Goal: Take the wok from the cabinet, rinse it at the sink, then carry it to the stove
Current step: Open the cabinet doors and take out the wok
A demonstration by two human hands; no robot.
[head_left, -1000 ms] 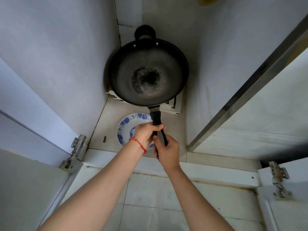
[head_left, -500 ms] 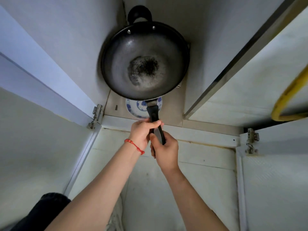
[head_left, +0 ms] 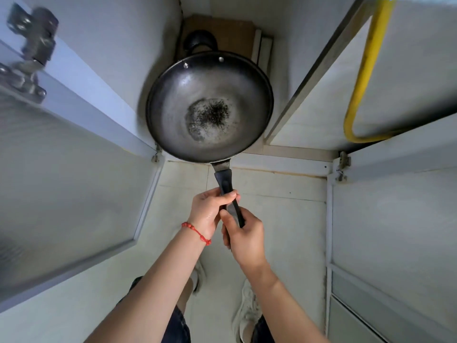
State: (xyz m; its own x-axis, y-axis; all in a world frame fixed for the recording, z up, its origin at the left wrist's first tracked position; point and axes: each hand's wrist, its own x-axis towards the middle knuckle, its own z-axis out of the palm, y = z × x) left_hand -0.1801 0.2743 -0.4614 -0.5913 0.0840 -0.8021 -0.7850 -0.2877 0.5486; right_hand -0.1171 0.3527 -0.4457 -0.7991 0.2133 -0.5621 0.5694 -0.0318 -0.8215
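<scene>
The person's left hand (head_left: 210, 210) and right hand (head_left: 243, 235) both wrap the wok (head_left: 209, 106) handle at 6 o'clock, apparently steadying its weight clear of the cabinet (head_left: 306, 78).

**Colours at the open cabinet**

I see a black wok (head_left: 210, 105), its inside worn to dull grey with a speckled black patch at the bottom, and a black handle (head_left: 226, 184). A red beaded string (head_left: 196, 232) circles my left wrist. A yellow hose (head_left: 363, 78) bends at the right. The cabinet doors (head_left: 61, 184) are pale grey-white, the floor tiles (head_left: 277, 219) off-white, my shoes (head_left: 247, 310) white, and a brown board (head_left: 222, 28) stands behind the wok.
</scene>
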